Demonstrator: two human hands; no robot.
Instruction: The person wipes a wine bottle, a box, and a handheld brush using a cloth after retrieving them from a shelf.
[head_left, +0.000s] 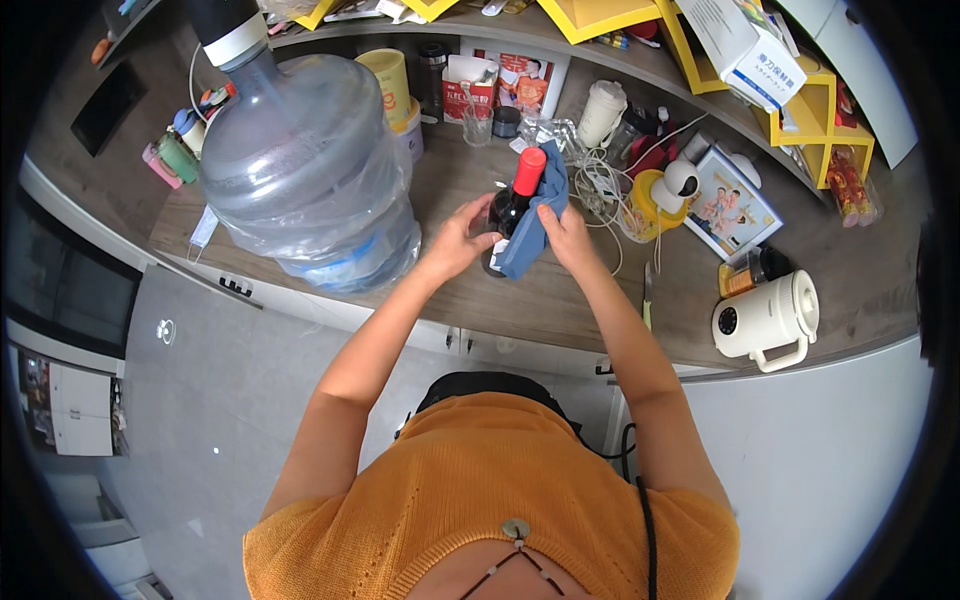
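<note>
1. head view: dark wine bottle (510, 212) with red cap held between both hands, above or on the bench (540, 312); cannot tell if its base touches.
2. left hand (463, 238): fingers clamped on the wine bottle's left side.
3. right hand (566, 235): fingers clamped on a folded blue cloth (528, 235), which lies along the bottle's right side.
4. left of the hands: large clear water jug (310, 170).
5. to the right: knife (647, 300), then white electric kettle (765, 318) near the bench's right end.
</note>
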